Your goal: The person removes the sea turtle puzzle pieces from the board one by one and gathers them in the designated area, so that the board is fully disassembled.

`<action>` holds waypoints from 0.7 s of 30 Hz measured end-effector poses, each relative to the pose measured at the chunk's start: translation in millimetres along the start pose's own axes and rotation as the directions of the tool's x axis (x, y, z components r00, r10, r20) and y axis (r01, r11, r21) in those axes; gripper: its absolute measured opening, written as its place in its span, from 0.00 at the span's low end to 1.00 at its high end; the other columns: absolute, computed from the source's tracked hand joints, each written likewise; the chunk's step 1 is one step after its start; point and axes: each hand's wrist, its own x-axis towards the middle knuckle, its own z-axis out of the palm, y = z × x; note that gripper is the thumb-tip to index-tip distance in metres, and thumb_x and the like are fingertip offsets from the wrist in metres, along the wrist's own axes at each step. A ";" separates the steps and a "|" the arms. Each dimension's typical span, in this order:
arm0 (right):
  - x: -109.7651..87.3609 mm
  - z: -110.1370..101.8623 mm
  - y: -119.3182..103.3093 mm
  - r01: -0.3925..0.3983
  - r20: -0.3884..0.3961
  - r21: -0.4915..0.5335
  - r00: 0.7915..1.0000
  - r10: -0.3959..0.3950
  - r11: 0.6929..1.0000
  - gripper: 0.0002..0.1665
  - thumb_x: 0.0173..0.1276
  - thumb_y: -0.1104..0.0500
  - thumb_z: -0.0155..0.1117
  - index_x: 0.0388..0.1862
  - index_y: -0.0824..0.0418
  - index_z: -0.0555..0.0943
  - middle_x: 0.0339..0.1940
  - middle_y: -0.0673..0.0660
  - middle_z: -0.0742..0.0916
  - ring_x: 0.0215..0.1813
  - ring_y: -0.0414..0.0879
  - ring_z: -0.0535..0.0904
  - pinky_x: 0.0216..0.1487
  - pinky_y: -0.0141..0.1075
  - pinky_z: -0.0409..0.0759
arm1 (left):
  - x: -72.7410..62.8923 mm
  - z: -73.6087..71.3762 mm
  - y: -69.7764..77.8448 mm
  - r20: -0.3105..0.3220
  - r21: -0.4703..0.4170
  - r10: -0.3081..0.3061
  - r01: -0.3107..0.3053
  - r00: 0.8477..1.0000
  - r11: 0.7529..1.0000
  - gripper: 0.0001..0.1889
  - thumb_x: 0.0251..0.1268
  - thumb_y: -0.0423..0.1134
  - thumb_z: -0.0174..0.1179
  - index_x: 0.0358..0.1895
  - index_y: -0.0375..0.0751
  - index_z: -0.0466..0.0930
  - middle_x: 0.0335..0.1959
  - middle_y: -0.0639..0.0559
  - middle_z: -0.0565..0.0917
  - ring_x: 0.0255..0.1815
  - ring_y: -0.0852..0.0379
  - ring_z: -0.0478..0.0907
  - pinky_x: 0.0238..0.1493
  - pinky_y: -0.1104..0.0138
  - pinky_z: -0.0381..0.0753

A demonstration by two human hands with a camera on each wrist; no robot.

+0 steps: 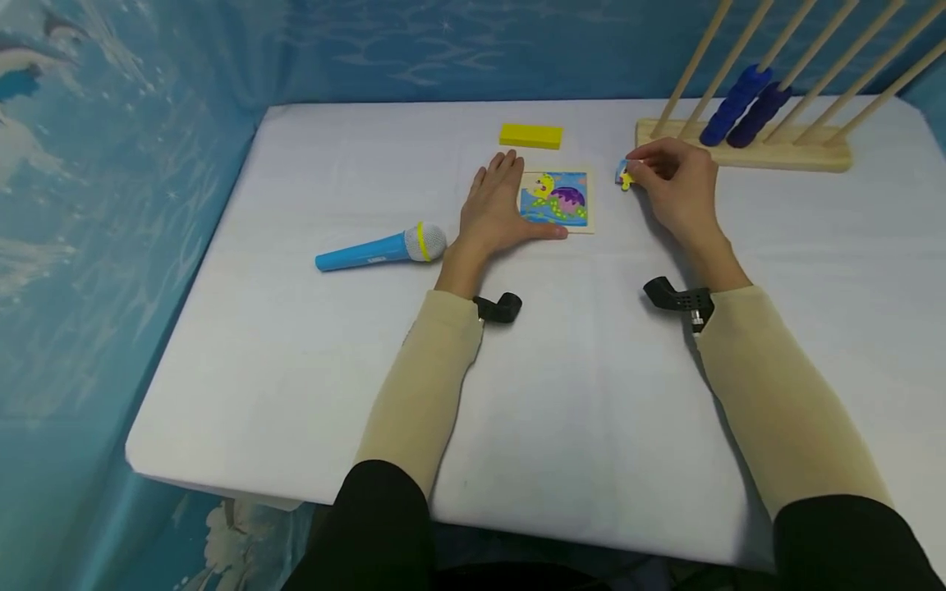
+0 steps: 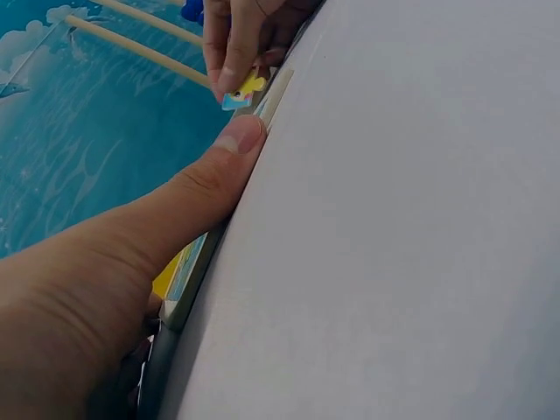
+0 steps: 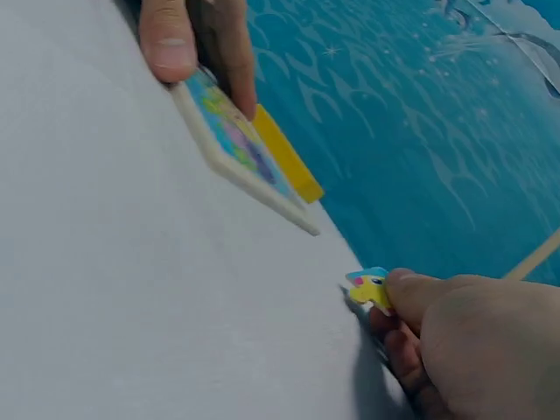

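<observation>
A square wooden jigsaw puzzle with a yellow creature in a purple shell lies flat on the white table. Bare wood shows at its upper left corner. My left hand rests against it, fingers spread straight along the left side and thumb along the near edge. To the right of the board, my right hand pinches a small blue and yellow puzzle piece between thumb and fingers. That piece is held apart from the board, just above the table.
Behind the puzzle lies a yellow block. A blue toy microphone is left of the left hand. At the back right stands a wooden rack with upright rods and blue and purple beads.
</observation>
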 end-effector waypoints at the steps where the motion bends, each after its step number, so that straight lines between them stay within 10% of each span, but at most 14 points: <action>1: -0.2 -0.3 1.3 0.015 -0.008 -0.013 1.000 -0.015 1.000 0.17 0.77 0.52 0.67 0.56 0.61 0.89 0.43 0.48 0.86 0.42 0.31 0.78 0.48 0.23 0.74 | 0.4 0.1 0.2 0.003 -0.003 0.002 -0.002 1.000 1.000 0.72 0.48 0.82 0.67 0.88 0.49 0.37 0.89 0.57 0.35 0.89 0.61 0.27 0.85 0.67 0.23; 9: -4.1 3.8 2.9 0.082 -0.093 -0.166 0.991 -0.098 0.983 0.17 0.80 0.53 0.62 0.56 0.63 0.88 0.49 0.60 0.87 0.43 0.34 0.73 0.45 0.23 0.69 | 3.1 1.6 3.3 0.014 -0.013 0.023 -0.023 1.000 1.000 0.72 0.48 0.82 0.66 0.88 0.48 0.37 0.89 0.56 0.35 0.89 0.60 0.27 0.85 0.68 0.23; 21: -15.2 15.6 -5.6 0.238 -0.054 -0.134 0.967 -0.247 0.962 0.14 0.80 0.57 0.64 0.54 0.64 0.89 0.48 0.63 0.88 0.49 0.49 0.81 0.48 0.26 0.69 | 6.4 13.7 10.6 -0.001 -0.023 0.103 -0.103 0.995 0.994 0.68 0.52 0.81 0.65 0.88 0.47 0.43 0.90 0.56 0.41 0.89 0.61 0.32 0.84 0.71 0.27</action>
